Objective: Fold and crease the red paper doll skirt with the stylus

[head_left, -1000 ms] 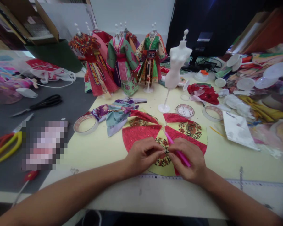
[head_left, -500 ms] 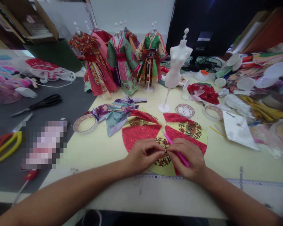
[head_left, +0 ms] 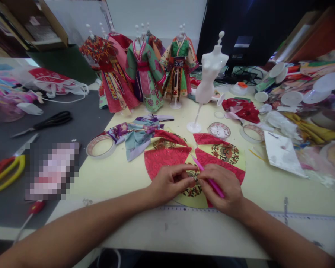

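Observation:
My right hand [head_left: 222,188] is wrapped round a slim pink pen-like tool [head_left: 214,185], its tip pointing up and to the left. Thumb and forefinger of that hand also meet at a spot too small to make out. My left hand [head_left: 171,182] is close beside it, forefinger stretched out and apart from the thumb, with nothing plainly in it. Under both hands lies a round fabric piece [head_left: 167,160] of red and yellow panels with dark flower prints. A slit opens at its far side. The hands hide part of its near middle.
Behind stand doll dresses [head_left: 145,74] on stands and a bare white mannequin [head_left: 209,74]. Tape rolls [head_left: 100,146], a dish of white bits [head_left: 219,131] and blue-purple fabric [head_left: 136,134] surround the cloth. A ruler [head_left: 293,216] runs along the front; scissors [head_left: 8,171] lie left.
My left forefinger has straightened and lifted away from the thumb. My right hand has stayed nearly still with the pink tool, and the fabric lies as before.

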The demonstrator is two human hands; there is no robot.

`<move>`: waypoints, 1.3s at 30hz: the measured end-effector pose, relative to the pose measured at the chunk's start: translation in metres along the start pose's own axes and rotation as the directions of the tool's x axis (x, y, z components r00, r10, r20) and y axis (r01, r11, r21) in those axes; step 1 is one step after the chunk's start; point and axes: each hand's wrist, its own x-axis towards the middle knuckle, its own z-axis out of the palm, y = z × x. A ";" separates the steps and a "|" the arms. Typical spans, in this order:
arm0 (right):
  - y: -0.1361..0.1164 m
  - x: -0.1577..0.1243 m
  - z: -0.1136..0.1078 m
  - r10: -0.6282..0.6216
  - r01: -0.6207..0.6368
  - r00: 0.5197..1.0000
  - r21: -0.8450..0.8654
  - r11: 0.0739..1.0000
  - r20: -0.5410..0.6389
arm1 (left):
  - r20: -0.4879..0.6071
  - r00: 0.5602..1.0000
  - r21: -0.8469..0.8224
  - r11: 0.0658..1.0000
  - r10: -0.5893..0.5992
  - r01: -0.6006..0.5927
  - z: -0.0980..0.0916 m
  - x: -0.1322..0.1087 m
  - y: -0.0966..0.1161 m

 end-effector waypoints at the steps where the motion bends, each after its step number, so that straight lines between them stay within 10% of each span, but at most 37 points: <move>1: 0.000 0.000 0.000 0.001 -0.001 1.000 0.001 1.000 0.000 | -0.001 1.000 0.012 1.000 -0.009 0.009 0.000 0.000 0.000; 39: 0.001 -0.002 0.001 0.033 -0.032 0.999 -0.033 0.999 0.021 | 0.010 0.996 -0.022 0.996 -0.091 0.091 -0.001 -0.001 0.007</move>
